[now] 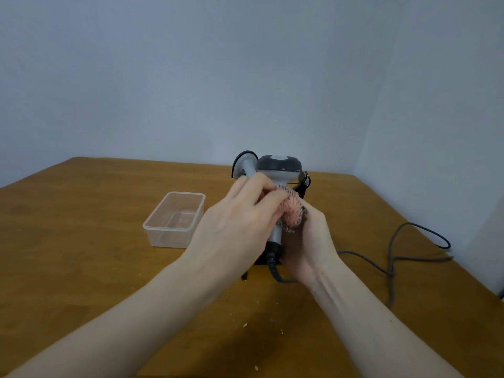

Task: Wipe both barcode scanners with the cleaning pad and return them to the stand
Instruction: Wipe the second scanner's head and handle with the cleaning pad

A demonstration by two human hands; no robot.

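Observation:
A grey barcode scanner [278,165] with a dark head is held upright above the table's middle. My left hand [240,227] wraps around its handle from the left, fingertips touching the top of the pad. My right hand [311,246] presses a pink cleaning pad [291,212] with dark mesh against the handle's right side. The handle's lower end and coiled cable [272,257] show between my hands. A second scanner [244,166] stands just behind to the left. Parts of the black stand [303,185] show behind the pad; my hands hide most of it.
An empty clear plastic box [174,218] sits left of my hands on the wooden table [81,268]. A grey cable [392,257] loops over the table's right side toward its edge. Small crumbs lie on the near table. A pale wall stands close behind.

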